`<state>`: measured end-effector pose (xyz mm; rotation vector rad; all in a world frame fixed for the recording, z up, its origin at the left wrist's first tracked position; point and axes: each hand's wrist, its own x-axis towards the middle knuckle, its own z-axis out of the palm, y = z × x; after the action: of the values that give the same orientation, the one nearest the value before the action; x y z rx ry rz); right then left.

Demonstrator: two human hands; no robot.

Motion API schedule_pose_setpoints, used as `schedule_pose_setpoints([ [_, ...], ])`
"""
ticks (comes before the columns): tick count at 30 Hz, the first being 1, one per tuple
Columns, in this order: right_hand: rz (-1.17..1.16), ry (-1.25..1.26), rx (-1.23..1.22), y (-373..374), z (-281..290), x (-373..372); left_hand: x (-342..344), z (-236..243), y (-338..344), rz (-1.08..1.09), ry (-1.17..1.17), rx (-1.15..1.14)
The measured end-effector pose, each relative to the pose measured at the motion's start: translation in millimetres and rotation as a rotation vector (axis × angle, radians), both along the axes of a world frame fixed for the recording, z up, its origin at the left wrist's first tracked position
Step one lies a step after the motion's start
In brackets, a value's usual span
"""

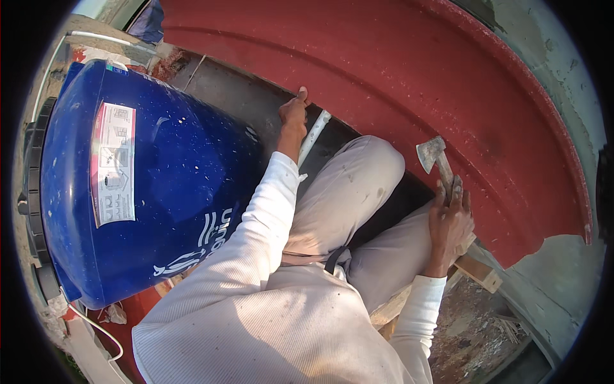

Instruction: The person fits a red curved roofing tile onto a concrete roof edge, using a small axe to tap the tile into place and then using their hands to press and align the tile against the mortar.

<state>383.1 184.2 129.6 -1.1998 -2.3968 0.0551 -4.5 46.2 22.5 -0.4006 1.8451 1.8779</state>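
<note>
My left hand [294, 120] is closed at the near edge of a large, curved red sheet [384, 83], its thumb against the edge. Just right of that wrist lies a white pipe-like piece [314, 137], its lower end hidden by my sleeve and leg. At the right, my right hand [451, 221] is closed round the wooden handle of a small hatchet [430, 153]. The hatchet's worn metal head points away from me and overlaps the red sheet. Under my right wrist, part of a wooden beam [481, 273] shows.
A big blue water tank [173, 147] with a black lid and a paper label lies on its side at my left. My bent legs [352, 192] fill the middle. A grey wall or ledge [563, 281] runs along the right. Below right, debris [476, 326] covers the ground.
</note>
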Motion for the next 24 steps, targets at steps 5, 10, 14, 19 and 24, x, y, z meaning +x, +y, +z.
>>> schedule_pose_setpoints([
  [5, 0.003, 0.025, 0.003, -4, -2, 6, 4, -1, -1, -0.010, 0.018, -0.023],
  [10, -0.053, -0.012, 0.062, -4, -7, 8, 1, -1, 2, -0.060, 0.025, -0.057],
  [14, 0.028, 0.025, 0.031, 2, -10, 6, -8, -3, -2, -0.113, 0.056, -0.080],
  [19, -0.012, -0.006, 0.024, 9, -12, 22, -6, -14, 9, -0.189, 0.065, -0.097],
  [24, -0.040, -0.042, -0.003, 4, -27, 23, -14, -27, -8, -0.275, 0.042, 0.057],
])
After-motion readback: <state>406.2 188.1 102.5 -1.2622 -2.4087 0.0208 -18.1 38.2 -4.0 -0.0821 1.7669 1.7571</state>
